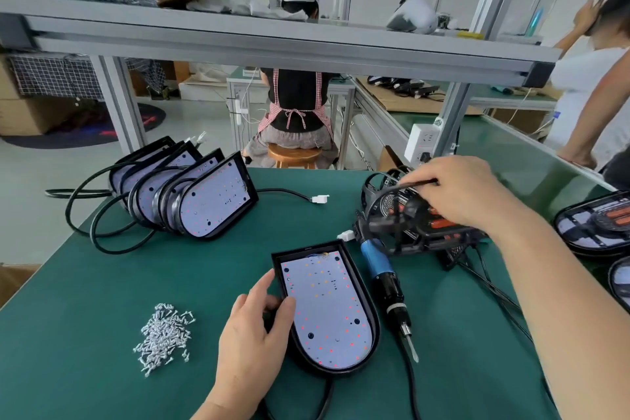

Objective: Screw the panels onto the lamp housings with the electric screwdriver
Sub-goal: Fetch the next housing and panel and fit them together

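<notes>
Observed at the counter (102, 283): one lamp housing (373, 314) lies flat in the lower centre of the frame with its white panel (327, 310) seated inside. The left hand (252, 327) grasps the housing's left rim, thumb resting on the panel. The right hand (467, 194), at centre right, is closed round a black cable (409, 183) above a heap of dark parts (422, 218). The electric screwdriver (385, 269) lies unheld just right of the housing, bit pointing toward the bottom of the frame. Loose screws (163, 334) sit in a pile at lower left; further panelled housings (204, 194) stand in a row at upper left. Recommendation: clear the cable from the tool, keep the panel pressed square over its holes, and drive each screw with the bit held upright.
</notes>
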